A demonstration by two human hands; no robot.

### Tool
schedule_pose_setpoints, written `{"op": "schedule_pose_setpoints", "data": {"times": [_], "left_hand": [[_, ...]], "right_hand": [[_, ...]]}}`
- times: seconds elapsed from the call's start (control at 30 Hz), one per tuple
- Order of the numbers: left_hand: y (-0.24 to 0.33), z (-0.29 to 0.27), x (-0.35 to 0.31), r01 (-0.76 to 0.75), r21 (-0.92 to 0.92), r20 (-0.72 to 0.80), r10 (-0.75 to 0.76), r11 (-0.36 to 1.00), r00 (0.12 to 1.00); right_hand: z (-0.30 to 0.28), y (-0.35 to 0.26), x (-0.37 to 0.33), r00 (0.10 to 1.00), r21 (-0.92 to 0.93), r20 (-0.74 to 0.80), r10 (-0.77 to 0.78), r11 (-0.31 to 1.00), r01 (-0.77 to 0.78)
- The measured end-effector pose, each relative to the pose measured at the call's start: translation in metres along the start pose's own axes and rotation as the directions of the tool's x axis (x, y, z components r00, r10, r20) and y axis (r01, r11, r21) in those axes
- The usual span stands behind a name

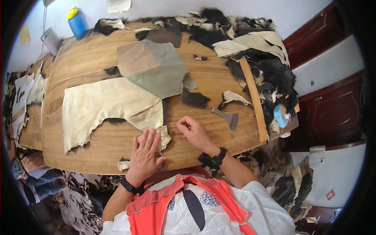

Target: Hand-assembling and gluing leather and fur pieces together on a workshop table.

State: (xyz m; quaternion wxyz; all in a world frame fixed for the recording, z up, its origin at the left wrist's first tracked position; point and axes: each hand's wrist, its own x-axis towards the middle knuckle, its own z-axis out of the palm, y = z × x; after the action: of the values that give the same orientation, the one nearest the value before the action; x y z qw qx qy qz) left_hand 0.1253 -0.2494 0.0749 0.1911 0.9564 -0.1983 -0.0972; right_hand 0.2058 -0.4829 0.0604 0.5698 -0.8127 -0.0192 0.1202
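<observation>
My left hand point(145, 150) lies flat, fingers stretched, on a small cream hide piece point(165, 137) near the table's front edge. This piece meets the lower right corner of a large cream hide point(105, 98) with dark fur showing along its curved edge. Just right of it my right hand point(194, 135) is curled, thumb and fingers pressed together; whatever they may hold is hidden. Farther right lies a grey flared-blade leather knife point(228, 118), touched by neither hand. A small hide scrap point(123, 165) sits left of my left wrist.
Grey-brown flat pattern pieces point(156, 66) lie beyond the large hide on the wooden table point(86, 70). A wooden strip point(253, 100) borders a dark fur pile point(274, 78) at right. Fur scraps point(213, 27) line the back; a blue bottle point(76, 25) stands far left.
</observation>
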Motion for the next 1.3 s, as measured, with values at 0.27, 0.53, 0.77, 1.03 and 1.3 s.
{"op": "schedule_pose_setpoints", "data": {"times": [0.27,0.53,0.77,1.03,1.3], "left_hand": [[0.006,-0.003,-0.008,0.052,0.082,0.064,-0.057,0.995,0.996],[-0.001,0.015,-0.002,0.03,0.17,0.01,-0.032,0.985,0.999],[0.006,0.007,-0.003,0.069,0.155,0.01,-0.071,0.985,0.997],[0.008,0.011,0.001,0.024,0.12,-0.047,-0.018,0.992,0.999],[0.007,0.008,-0.009,0.085,0.1,-0.062,-0.079,0.991,0.995]], "right_hand": [[-0.096,0.024,-0.074,0.966,-0.345,-0.153,-0.209,0.927,0.147],[-0.343,0.119,-0.151,0.504,-0.507,-0.815,-0.287,0.773,-0.38],[-0.423,0.113,-0.14,0.655,-0.807,-0.579,-0.485,0.454,-0.377],[-0.485,0.131,-0.107,0.92,-0.927,-0.375,-0.11,0.027,-0.375],[-0.534,0.135,-0.087,0.998,-0.955,-0.043,0.045,0.29,-0.054]]}}
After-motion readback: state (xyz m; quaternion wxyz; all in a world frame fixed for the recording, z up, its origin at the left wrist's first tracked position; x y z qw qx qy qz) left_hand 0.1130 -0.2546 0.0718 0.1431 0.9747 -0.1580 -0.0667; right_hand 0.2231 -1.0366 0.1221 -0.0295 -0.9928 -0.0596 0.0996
